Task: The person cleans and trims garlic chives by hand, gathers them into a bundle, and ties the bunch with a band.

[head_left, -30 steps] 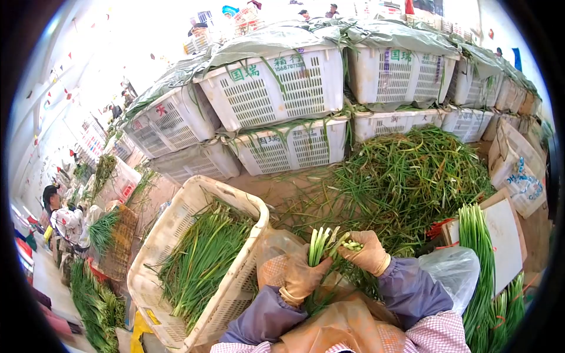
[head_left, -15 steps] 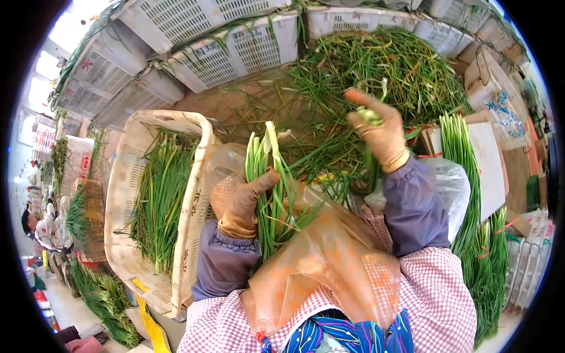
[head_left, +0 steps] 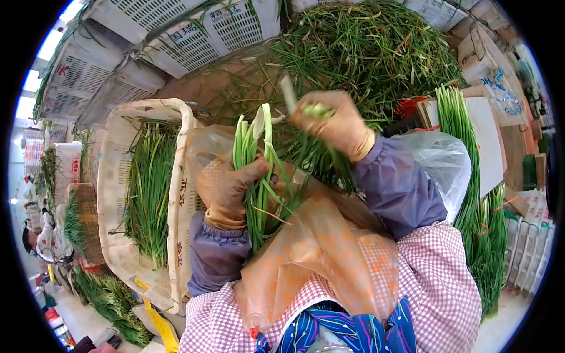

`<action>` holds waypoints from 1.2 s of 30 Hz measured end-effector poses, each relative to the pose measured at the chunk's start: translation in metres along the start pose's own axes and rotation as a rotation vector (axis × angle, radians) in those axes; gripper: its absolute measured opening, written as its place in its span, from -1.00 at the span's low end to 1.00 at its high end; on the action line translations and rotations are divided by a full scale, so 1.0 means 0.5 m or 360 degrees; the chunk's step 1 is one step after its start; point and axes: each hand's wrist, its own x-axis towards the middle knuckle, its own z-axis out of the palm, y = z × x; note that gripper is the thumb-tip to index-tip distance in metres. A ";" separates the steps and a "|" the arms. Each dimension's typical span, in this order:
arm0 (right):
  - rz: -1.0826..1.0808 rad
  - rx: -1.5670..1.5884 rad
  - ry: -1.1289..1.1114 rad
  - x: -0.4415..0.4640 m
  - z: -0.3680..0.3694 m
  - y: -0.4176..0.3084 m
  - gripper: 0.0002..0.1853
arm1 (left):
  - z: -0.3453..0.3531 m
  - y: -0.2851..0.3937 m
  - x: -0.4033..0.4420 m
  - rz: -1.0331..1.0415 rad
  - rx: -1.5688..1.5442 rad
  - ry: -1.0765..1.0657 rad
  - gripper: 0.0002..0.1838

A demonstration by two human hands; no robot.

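Note:
My gloved left hand is wrapped round a loose bunch of garlic chives, its pale ends pointing up and its leaves hanging over the apron. A few strands bend away from that bunch. To the right and a little higher, my gloved right hand closes on another clump of chives. Its pale cut ends poke out of the fist, and its leaves hang down behind the wrist. One pale stalk sticks up beside the right fingers, blurred by motion. An orange-tinted plastic apron covers the lap.
Left of me stands a white plastic crate holding chives. A heap of loose leaves lies ahead. Tied chive bundles lie at the right by a white board. White crates line the back. A person is far left.
My right hand has swung left, towards the left-hand bunch, with its clump still in it. My left hand keeps its hold. The view has tilted slightly downward.

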 end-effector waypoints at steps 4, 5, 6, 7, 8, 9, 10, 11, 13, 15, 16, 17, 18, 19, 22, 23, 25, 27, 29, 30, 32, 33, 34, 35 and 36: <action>0.0257 -0.0237 0.0663 0.025 -0.098 0.047 -0.69 | 0.001 -0.001 -0.009 0.0163 0.0203 0.0190 -0.72; 0.0187 -0.0305 0.0708 0.012 -0.094 0.050 -0.63 | 0.007 0.006 -0.010 0.0174 0.0256 0.0210 -0.72; 0.0075 -0.0205 0.0590 -0.003 -0.073 0.012 -0.65 | 0.019 0.012 -0.012 0.0172 0.0258 0.0213 -0.72; 0.0050 -0.0118 0.0352 -0.020 -0.049 -0.009 -0.66 | 0.037 0.013 -0.014 0.0204 0.0307 0.0301 -0.71; 0.0033 -0.0034 0.0117 -0.034 -0.026 -0.026 -0.68 | 0.051 0.012 -0.015 0.0229 0.0355 0.0385 -0.70; 0.0175 0.0138 -0.0053 -0.046 -0.006 -0.043 -0.69 | 0.061 0.009 -0.014 0.0215 0.0356 0.0380 -0.70; 0.0312 0.0313 -0.0222 -0.050 0.012 -0.056 -0.71 | 0.068 0.009 -0.016 0.0248 0.0327 0.0362 -0.71; 0.0385 0.0424 -0.0193 -0.051 0.029 -0.055 -0.75 | 0.072 0.007 -0.017 0.0284 0.0303 0.0346 -0.71; 0.0340 0.0429 -0.0145 -0.048 0.034 -0.040 -0.78 | 0.061 0.001 -0.013 0.0310 0.0364 0.0334 -0.72; 0.0218 0.0182 -0.0058 -0.044 0.034 -0.030 -0.85 | 0.055 0.003 -0.014 0.0340 0.0421 0.0330 -0.73; 0.0218 0.0186 -0.0062 -0.039 0.026 -0.023 -0.85 | 0.057 0.008 -0.017 0.0291 0.0510 0.0413 -0.74; 0.0127 0.0035 0.0180 -0.030 0.010 -0.012 -0.86 | 0.056 0.011 -0.018 0.0241 0.0594 0.0495 -0.74; 0.0035 -0.0120 0.0418 -0.020 -0.010 0.002 -0.86 | 0.053 0.011 -0.019 0.0239 0.0587 0.0498 -0.74; 0.0164 -0.0086 0.0539 -0.009 -0.039 0.022 -0.84 | 0.049 0.011 -0.018 0.0260 0.0647 0.0492 -0.75; 0.0186 -0.0393 0.0873 0.015 -0.124 0.098 -0.75 | 0.052 0.014 -0.022 0.0278 0.0587 0.0466 -0.77; 0.0239 -0.0513 0.0863 0.001 -0.131 0.097 -0.69 | 0.056 0.016 -0.020 0.0278 0.0530 0.0457 -0.78; 0.0331 -0.0099 0.0642 -0.015 -0.089 0.024 -0.69 | 0.065 0.019 -0.018 0.0202 0.0469 0.0462 -0.78; 0.0484 0.0551 0.0297 -0.027 -0.030 -0.030 -0.71 | 0.069 0.016 -0.015 0.0120 0.0477 0.0474 -0.78; 0.0591 0.0929 0.0120 -0.022 0.014 -0.038 -0.76 | 0.072 0.008 -0.006 0.0063 0.0362 0.0265 -0.76; 0.0640 0.1080 0.0059 -0.020 0.030 -0.031 -0.79 | 0.072 0.007 -0.005 0.0071 0.0371 0.0268 -0.76; 0.0643 0.1143 0.0036 -0.008 0.025 -0.028 -0.86 | 0.061 0.008 -0.005 0.0122 0.0208 0.0240 -0.72; 0.0423 0.1068 0.0278 0.004 0.002 -0.014 -0.90 | 0.044 0.001 -0.003 0.0105 0.0048 0.0192 -0.68; 0.0207 0.0983 0.0516 0.012 -0.026 0.002 -0.93 | 0.026 -0.002 0.000 0.0107 0.0042 0.0206 -0.68; 0.0364 0.0880 0.0688 0.019 -0.073 -0.001 -0.92 | 0.007 -0.002 0.004 0.0100 -0.0067 0.0220 -0.66; 0.0517 0.0768 0.0857 0.024 -0.128 0.000 -0.91 | -0.012 -0.003 0.008 0.0096 -0.0179 0.0232 -0.64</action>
